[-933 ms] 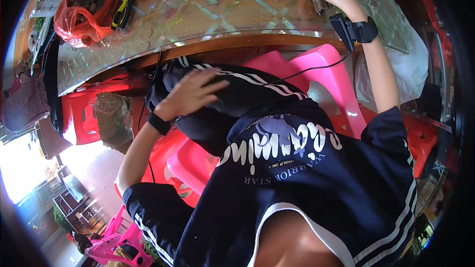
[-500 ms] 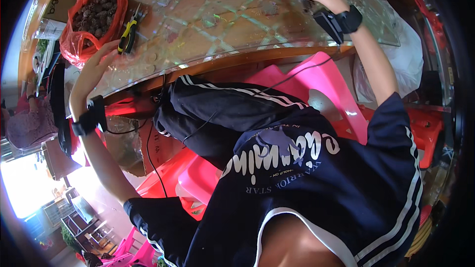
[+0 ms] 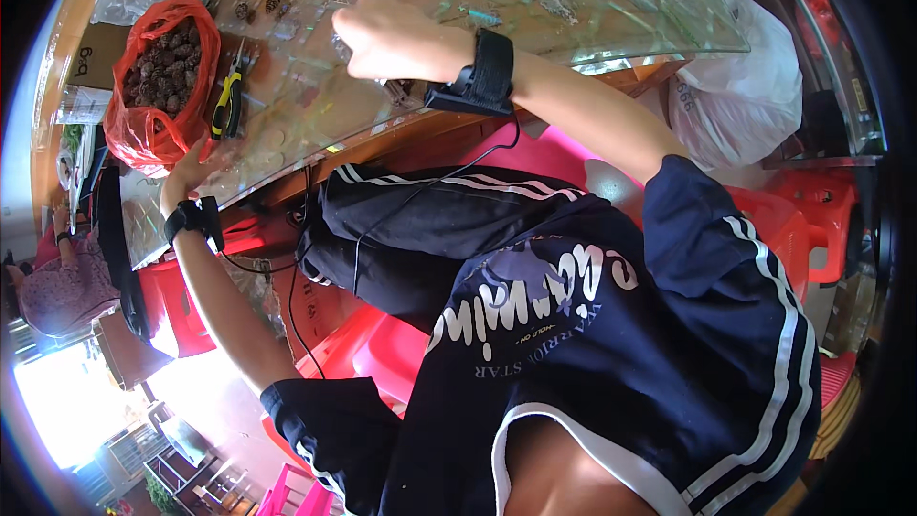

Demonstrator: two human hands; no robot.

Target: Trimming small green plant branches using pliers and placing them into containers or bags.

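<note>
The person's right hand (image 3: 377, 36) is curled closed over the glass, gripping what looks like a brown bundle (image 3: 402, 93); only rough, slender ends show beneath the wrist. Around that wrist sits a black fabric strap (image 3: 492, 67) carrying a flat, hard-edged block.

Taking that hand as the clock's centre, the left hand (image 3: 191, 170) is at eight o'clock, at the desk's rim by the lower folds of a red plastic bag (image 3: 160, 141). Its fingers are partly lost against the film, so I can't tell whether they grip.

The bag lies between eight and nine, thin, crinkled and gaping over knobbly, scaly brown cones (image 3: 167, 72). Just beside it are pliers (image 3: 229, 100), with metal jaws and smooth yellow-and-black handles. Two loose cones (image 3: 258, 8) sit near nine o'clock.

The desk (image 3: 296, 115) has a glossy glass top above a wooden edge, dusted whitish toward one o'clock. Past three hangs a bulging, wrinkled white sack (image 3: 740, 100); at four, smooth pink moulded plastic (image 3: 549, 151).
</note>
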